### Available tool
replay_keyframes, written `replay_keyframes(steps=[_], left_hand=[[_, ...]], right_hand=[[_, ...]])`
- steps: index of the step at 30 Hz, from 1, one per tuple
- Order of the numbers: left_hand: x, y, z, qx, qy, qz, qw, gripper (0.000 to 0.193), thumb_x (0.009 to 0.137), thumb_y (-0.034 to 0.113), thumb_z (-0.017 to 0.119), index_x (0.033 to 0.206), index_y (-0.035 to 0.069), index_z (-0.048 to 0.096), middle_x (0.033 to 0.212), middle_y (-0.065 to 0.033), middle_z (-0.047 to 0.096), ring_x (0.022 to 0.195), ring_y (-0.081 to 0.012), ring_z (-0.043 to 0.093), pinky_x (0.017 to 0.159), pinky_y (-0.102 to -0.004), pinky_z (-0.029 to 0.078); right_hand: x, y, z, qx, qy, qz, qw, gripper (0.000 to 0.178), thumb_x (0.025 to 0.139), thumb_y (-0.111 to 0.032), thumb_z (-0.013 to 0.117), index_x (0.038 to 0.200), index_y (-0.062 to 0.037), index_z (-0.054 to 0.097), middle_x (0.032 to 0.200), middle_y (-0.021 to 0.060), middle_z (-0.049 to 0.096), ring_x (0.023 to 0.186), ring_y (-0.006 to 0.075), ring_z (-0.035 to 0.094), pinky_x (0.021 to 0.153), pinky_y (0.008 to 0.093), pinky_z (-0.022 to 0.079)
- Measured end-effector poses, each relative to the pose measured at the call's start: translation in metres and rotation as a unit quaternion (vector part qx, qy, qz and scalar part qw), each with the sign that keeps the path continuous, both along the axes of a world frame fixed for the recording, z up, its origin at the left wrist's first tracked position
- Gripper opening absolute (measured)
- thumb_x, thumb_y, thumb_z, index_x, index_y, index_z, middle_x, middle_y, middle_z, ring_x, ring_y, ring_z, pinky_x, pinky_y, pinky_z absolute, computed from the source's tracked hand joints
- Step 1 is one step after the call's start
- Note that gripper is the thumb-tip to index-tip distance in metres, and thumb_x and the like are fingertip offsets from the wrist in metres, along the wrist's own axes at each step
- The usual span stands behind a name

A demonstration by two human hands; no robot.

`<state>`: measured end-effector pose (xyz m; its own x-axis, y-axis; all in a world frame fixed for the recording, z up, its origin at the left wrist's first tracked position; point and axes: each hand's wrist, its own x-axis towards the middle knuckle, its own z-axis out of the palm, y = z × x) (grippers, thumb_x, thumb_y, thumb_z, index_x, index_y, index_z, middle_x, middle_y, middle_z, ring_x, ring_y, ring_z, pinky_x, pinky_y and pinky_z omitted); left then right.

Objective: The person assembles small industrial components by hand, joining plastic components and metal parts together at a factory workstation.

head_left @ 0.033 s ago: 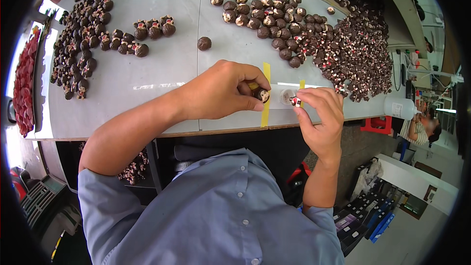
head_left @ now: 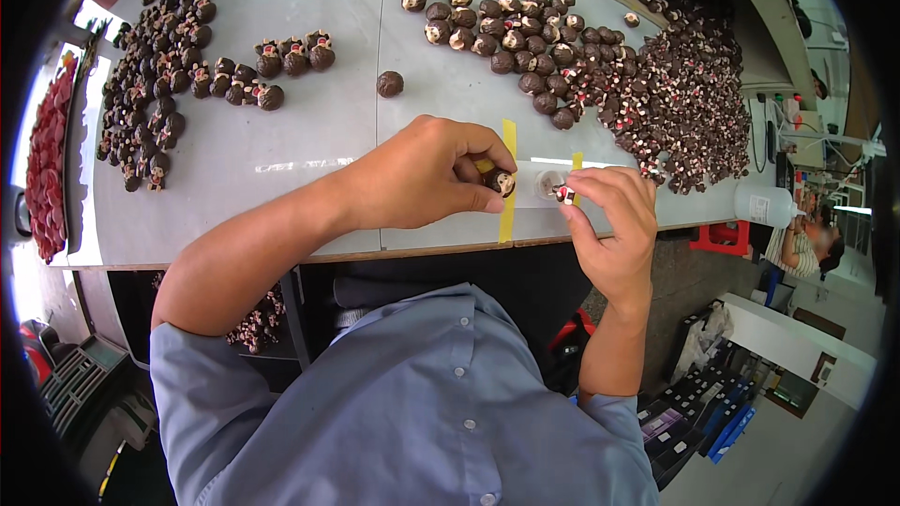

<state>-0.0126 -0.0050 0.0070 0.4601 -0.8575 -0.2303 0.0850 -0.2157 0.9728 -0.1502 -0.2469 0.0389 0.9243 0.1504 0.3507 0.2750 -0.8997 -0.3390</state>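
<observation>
Between the two hands, just above the table's near edge, the work is being kept close for a clear view. The left hand (head_left: 427, 178) is curling around a small brown ball figure (head_left: 500, 181), pinching it with its pale face turned toward the right hand (head_left: 609, 225), which is gripping a tiny red-and-white piece (head_left: 564, 194) at its fingertips. Beyond the right hand, a heap of brown figures (head_left: 656, 84) is lying within reach.

The small round figure (head_left: 500, 180) pinched in the left hand (head_left: 427, 178) is dark brown with a cream face; the tiny piece (head_left: 563, 193) in the right hand (head_left: 614, 225) shows red, white and dark brown; the smooth flat tabletop (head_left: 319, 145) is pale grey, crossed by two yellow tape strips (head_left: 508, 178); the heaped round figures (head_left: 656, 94) are chocolate brown speckled cream and red; the person's shirt (head_left: 412, 412) is plain grey-blue; the tray of pieces (head_left: 42, 159) at left is red.
</observation>
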Motion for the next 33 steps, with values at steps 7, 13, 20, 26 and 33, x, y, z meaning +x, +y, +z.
replay_keyframes(steps=[7,13,20,26,33], left_hand=[[-0.002,0.0,-0.002,0.004,0.004,0.005,1.0,0.037,0.092,0.002,0.084,0.125,-0.005,0.069,0.11,-0.0097,0.078,0.097,-0.0108,0.073,0.087,-0.0267,0.062],[-0.002,0.0,-0.002,-0.002,-0.007,0.002,1.0,0.038,0.089,0.007,0.088,0.121,-0.005,0.071,0.105,-0.0086,0.078,0.09,-0.0082,0.071,0.082,-0.0256,0.061],[-0.002,0.0,0.001,0.001,-0.009,0.007,1.0,0.038,0.088,0.01,0.09,0.118,-0.005,0.072,0.101,-0.008,0.079,0.087,-0.0079,0.07,0.08,-0.0259,0.061],[-0.003,0.0,-0.002,-0.003,-0.009,0.015,1.0,0.038,0.088,0.01,0.09,0.118,-0.004,0.072,0.1,-0.0081,0.078,0.086,-0.0083,0.07,0.078,-0.0263,0.06],[-0.008,-0.002,-0.002,-0.032,-0.086,0.021,0.996,0.055,0.082,0.009,0.094,0.13,0.001,0.069,0.095,-0.0061,0.072,0.084,-0.0122,0.068,0.076,-0.029,0.059]], right_hand=[[0.005,0.018,0.0,0.084,-0.037,0.032,0.995,0.036,0.073,0.002,0.087,0.105,-0.0044,0.074,0.106,0.009,0.077,0.099,0.0291,0.07,0.089,0.0382,0.049],[0.012,0.031,-0.007,0.095,-0.043,0.048,0.993,0.036,0.072,0.002,0.088,0.105,-0.005,0.074,0.106,0.0085,0.077,0.098,0.0289,0.07,0.089,0.0389,0.049],[0.013,0.032,-0.009,0.077,-0.041,0.05,0.995,0.037,0.072,0.001,0.088,0.105,-0.0067,0.074,0.106,0.0071,0.076,0.098,0.0289,0.069,0.088,0.0394,0.048],[0.011,0.031,-0.005,0.06,-0.028,0.06,0.996,0.035,0.073,0.001,0.087,0.105,-0.007,0.075,0.107,0.007,0.076,0.098,0.0282,0.069,0.088,0.0393,0.048],[0.01,0.031,-0.013,0.128,0.017,0.047,0.991,0.032,0.077,0.002,0.085,0.107,-0.0044,0.074,0.107,0.0095,0.077,0.098,0.0287,0.072,0.089,0.0396,0.049]])
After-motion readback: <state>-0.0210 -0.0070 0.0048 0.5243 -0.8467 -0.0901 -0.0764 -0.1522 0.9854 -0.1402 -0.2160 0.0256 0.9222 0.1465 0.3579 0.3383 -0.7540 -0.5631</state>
